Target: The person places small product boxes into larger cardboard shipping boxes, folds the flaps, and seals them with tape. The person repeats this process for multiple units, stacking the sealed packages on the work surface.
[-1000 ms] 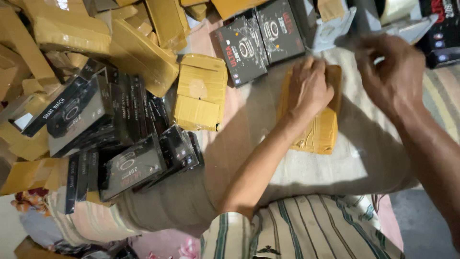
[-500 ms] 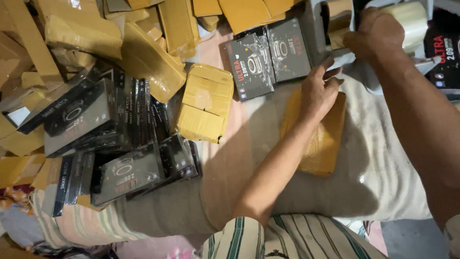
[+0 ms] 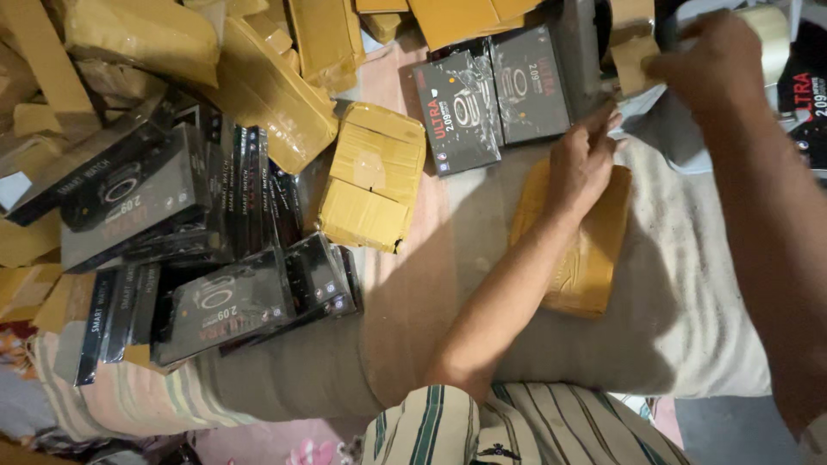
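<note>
My left hand [image 3: 584,159] presses flat on the far end of a yellow-brown wrapped parcel [image 3: 579,251] lying on a grey cushion [image 3: 689,293]. My right hand [image 3: 711,60] is raised at the upper right and grips a roll of clear packing tape [image 3: 768,30], partly hidden behind the fingers. Two black boxes showing a watch [image 3: 493,93] lie just beyond the parcel.
A taped yellow parcel [image 3: 372,176] lies to the left of the cushion. Several black watch boxes [image 3: 181,250] are stacked at left. Yellow wrapped parcels [image 3: 258,77] pile along the top and left. Another black box [image 3: 805,95] is at the right edge. Striped cloth [image 3: 508,430] covers my lap.
My right hand has moved up and right, off the parcel, to the tape roll. My left hand stays pressed on the parcel. The view has shifted slightly.
</note>
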A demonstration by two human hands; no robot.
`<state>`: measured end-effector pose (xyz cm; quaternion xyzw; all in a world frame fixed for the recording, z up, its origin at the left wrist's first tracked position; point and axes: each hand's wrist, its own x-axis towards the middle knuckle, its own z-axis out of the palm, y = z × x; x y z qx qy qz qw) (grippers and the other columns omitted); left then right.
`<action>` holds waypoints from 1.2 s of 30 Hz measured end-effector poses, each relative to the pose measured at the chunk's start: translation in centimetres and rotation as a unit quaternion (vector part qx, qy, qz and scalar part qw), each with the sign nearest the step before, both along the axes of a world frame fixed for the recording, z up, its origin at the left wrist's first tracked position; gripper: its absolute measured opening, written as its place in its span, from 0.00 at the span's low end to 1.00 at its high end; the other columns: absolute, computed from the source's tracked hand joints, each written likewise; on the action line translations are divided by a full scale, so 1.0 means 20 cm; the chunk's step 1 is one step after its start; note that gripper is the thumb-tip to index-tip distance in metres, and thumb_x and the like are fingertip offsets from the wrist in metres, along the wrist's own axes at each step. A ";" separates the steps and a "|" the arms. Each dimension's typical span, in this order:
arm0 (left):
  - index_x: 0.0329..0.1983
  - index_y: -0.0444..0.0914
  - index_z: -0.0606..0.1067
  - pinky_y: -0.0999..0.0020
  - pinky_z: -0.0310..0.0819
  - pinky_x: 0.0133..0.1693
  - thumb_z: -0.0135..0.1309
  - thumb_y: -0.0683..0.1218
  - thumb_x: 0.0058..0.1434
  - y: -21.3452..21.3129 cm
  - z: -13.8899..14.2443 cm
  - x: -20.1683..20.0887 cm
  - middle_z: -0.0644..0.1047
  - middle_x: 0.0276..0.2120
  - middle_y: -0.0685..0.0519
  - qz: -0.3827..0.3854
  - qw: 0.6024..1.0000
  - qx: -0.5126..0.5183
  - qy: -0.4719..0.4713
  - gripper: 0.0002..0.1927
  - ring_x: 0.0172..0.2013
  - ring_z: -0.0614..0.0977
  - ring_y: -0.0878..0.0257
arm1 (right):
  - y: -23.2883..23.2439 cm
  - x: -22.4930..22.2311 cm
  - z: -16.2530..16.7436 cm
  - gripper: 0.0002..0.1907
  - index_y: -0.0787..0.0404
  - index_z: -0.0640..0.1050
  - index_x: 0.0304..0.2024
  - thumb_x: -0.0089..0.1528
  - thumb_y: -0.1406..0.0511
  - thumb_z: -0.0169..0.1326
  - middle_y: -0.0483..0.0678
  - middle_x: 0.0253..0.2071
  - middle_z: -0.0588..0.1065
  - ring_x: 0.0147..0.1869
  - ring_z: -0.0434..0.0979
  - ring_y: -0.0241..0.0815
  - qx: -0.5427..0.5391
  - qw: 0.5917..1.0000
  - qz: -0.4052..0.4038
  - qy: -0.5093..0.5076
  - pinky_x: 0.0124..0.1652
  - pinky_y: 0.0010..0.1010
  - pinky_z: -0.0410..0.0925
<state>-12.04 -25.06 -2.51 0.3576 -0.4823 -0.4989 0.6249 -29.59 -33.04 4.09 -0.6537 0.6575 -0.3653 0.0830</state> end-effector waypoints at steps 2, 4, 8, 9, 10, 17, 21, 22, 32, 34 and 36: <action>0.59 0.25 0.75 0.68 0.82 0.46 0.50 0.44 0.73 -0.05 -0.01 -0.02 0.81 0.50 0.43 -0.045 0.987 0.045 0.145 0.18 0.49 0.84 0.57 | 0.07 0.01 -0.05 0.29 0.71 0.81 0.48 0.52 0.60 0.75 0.62 0.40 0.80 0.43 0.82 0.55 -0.004 1.000 -0.014 -0.004 0.43 0.41 0.73; 0.55 0.25 0.77 0.66 0.83 0.43 0.53 0.49 0.74 -0.09 -0.02 -0.02 0.81 0.48 0.45 -0.067 0.968 0.069 0.232 0.20 0.46 0.85 0.60 | 0.13 0.01 -0.08 0.26 0.71 0.80 0.47 0.53 0.60 0.73 0.61 0.42 0.80 0.45 0.83 0.53 0.013 0.999 -0.021 -0.024 0.45 0.40 0.74; 0.39 0.21 0.79 0.66 0.82 0.36 0.61 0.48 0.71 -0.15 0.00 -0.04 0.82 0.35 0.44 -0.030 0.974 0.120 0.187 0.20 0.33 0.84 0.59 | 0.22 0.07 -0.15 0.22 0.70 0.78 0.46 0.58 0.61 0.71 0.59 0.42 0.81 0.46 0.83 0.50 -0.024 0.998 -0.036 -0.049 0.47 0.38 0.74; 0.39 0.22 0.80 0.67 0.81 0.34 0.62 0.48 0.69 -0.16 0.00 -0.05 0.82 0.33 0.45 -0.034 0.977 0.115 0.174 0.19 0.31 0.83 0.61 | 0.24 0.08 -0.16 0.22 0.70 0.78 0.45 0.58 0.62 0.71 0.58 0.40 0.80 0.44 0.83 0.50 -0.035 0.997 -0.042 -0.049 0.45 0.38 0.73; 0.38 0.24 0.81 0.68 0.80 0.32 0.62 0.48 0.67 -0.16 0.01 -0.06 0.82 0.31 0.47 -0.039 0.980 0.111 0.161 0.18 0.29 0.82 0.62 | 0.25 0.10 -0.17 0.21 0.69 0.77 0.44 0.58 0.62 0.72 0.57 0.39 0.80 0.42 0.82 0.49 -0.046 0.997 -0.049 -0.050 0.43 0.38 0.73; 0.38 0.28 0.83 0.71 0.76 0.29 0.61 0.49 0.65 -0.14 0.00 -0.07 0.82 0.24 0.52 0.080 0.987 0.122 -0.072 0.16 0.25 0.81 0.68 | 0.35 0.15 -0.28 0.16 0.69 0.72 0.48 0.64 0.71 0.66 0.50 0.40 0.80 0.41 0.80 0.36 -0.049 0.977 -0.031 -0.204 0.39 0.28 0.72; 0.37 0.28 0.83 0.71 0.74 0.30 0.63 0.48 0.67 -0.12 -0.01 -0.05 0.81 0.24 0.51 0.080 0.988 0.096 -0.086 0.15 0.26 0.76 0.69 | 0.36 0.18 -0.31 0.15 0.70 0.71 0.49 0.65 0.74 0.63 0.51 0.41 0.79 0.43 0.80 0.36 -0.087 0.957 0.013 -0.275 0.41 0.27 0.73; 0.36 0.28 0.84 0.71 0.72 0.30 0.64 0.49 0.67 -0.12 -0.01 -0.05 0.80 0.23 0.50 0.092 0.983 0.093 -0.127 0.16 0.26 0.75 0.69 | 0.37 0.19 -0.31 0.14 0.70 0.71 0.50 0.65 0.75 0.61 0.51 0.42 0.79 0.43 0.80 0.35 -0.093 0.953 0.019 -0.287 0.42 0.27 0.73; 0.34 0.29 0.81 0.70 0.74 0.33 0.59 0.48 0.67 -0.06 -0.02 -0.08 0.81 0.23 0.52 0.067 0.994 0.058 -0.067 0.15 0.29 0.79 0.70 | 0.47 0.29 -0.12 0.18 0.64 0.67 0.54 0.68 0.73 0.62 0.47 0.37 0.76 0.29 0.72 0.32 -0.012 0.908 -0.026 -0.418 0.24 0.25 0.63; 0.35 0.30 0.82 0.66 0.74 0.32 0.60 0.50 0.67 -0.02 0.01 -0.06 0.81 0.20 0.46 0.113 0.980 0.069 -0.149 0.16 0.27 0.77 0.64 | 0.49 0.30 -0.12 0.19 0.64 0.68 0.53 0.67 0.71 0.65 0.46 0.37 0.76 0.28 0.72 0.31 -0.006 0.909 -0.044 -0.415 0.24 0.24 0.64; 0.33 0.32 0.81 0.61 0.75 0.36 0.59 0.53 0.67 0.00 0.05 -0.04 0.80 0.24 0.43 0.159 0.961 0.030 -0.225 0.18 0.30 0.81 0.54 | 0.50 0.30 -0.16 0.18 0.65 0.70 0.51 0.67 0.70 0.67 0.46 0.38 0.77 0.29 0.73 0.31 -0.006 0.913 -0.052 -0.405 0.24 0.23 0.66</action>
